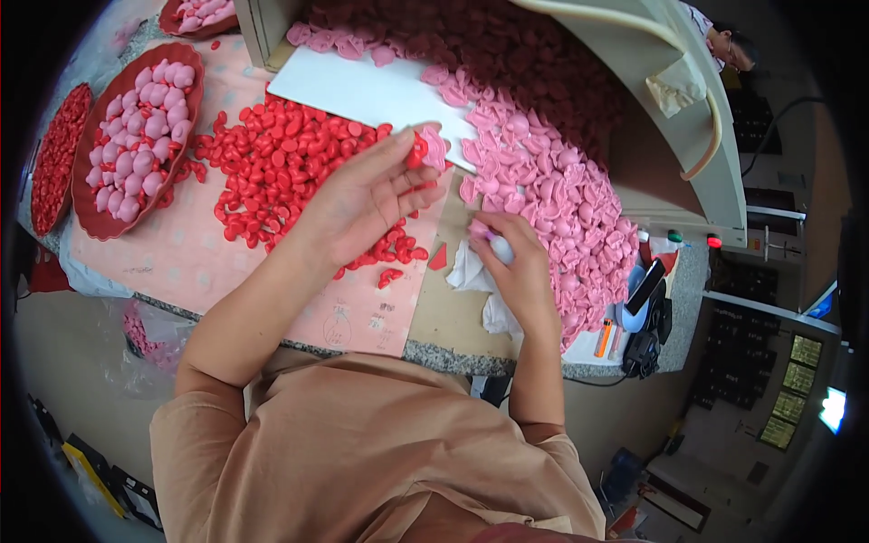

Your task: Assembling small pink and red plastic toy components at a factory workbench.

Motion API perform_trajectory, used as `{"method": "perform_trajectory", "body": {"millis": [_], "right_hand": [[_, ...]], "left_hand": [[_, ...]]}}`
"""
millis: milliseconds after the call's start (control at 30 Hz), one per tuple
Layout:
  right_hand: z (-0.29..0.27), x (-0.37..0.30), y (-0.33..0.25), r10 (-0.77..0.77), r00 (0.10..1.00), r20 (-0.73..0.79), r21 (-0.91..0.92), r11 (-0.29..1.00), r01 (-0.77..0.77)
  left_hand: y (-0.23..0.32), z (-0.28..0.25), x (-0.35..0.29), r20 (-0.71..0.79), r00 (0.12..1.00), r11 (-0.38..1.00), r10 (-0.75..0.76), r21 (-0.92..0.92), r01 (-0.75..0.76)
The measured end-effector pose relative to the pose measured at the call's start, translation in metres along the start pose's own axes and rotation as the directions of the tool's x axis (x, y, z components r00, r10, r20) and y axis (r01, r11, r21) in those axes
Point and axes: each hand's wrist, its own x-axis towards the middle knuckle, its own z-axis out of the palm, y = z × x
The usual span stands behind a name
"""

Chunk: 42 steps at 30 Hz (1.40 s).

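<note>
My left hand (358, 204) is raised over the table, palm turned up. Between its thumb and fingers it pinches a small red plastic piece (416, 152) together with a pink ruffled piece (435, 147). To the right, my right hand (523, 264) is closed around a small whitish squeeze bottle (501, 249) with a purplish tip. Beneath my left hand spreads a heap of glossy red pieces (281, 163). Beyond my right hand lies a big pile of pink ruffled pieces (566, 204). A crumpled white tissue (468, 269) is beside my right hand.
A red scalloped tray (86, 199) of pink rounded parts and a tray of red pieces (59, 158) stand left. A large pale box-like housing (656, 172) rises at the far right. A lighter (604, 338) and a phone (645, 288) lie near the right edge.
</note>
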Motion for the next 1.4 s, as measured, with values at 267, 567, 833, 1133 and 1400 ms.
{"method": "perform_trajectory", "body": {"millis": [267,567,833,1133,1400], "right_hand": [[-0.013,0.026,-0.034,-0.021,0.969,-0.247,0.497,0.856,0.145],[0.000,0.026,-0.027,-0.131,0.959,-0.252,0.349,0.912,0.217],[0.003,0.028,-0.025,-0.171,0.953,-0.249,0.297,0.923,0.244],[0.009,0.026,-0.025,-0.177,0.946,-0.270,0.280,0.926,0.253],[0.013,0.021,-0.016,-0.161,0.933,-0.322,0.350,0.895,0.276]], "left_hand": [[-0.023,0.002,-0.005,0.034,0.983,0.984,-0.179,-0.017,0.179],[-0.026,0.003,0.000,0.069,0.972,0.975,-0.223,0.029,0.221],[-0.028,0.002,0.000,0.090,0.972,0.975,-0.217,0.069,0.211],[-0.027,0.004,-0.004,0.071,0.984,0.979,-0.163,0.139,0.152],[-0.032,0.016,-0.008,0.051,0.998,0.960,-0.035,0.278,0.020]]}}
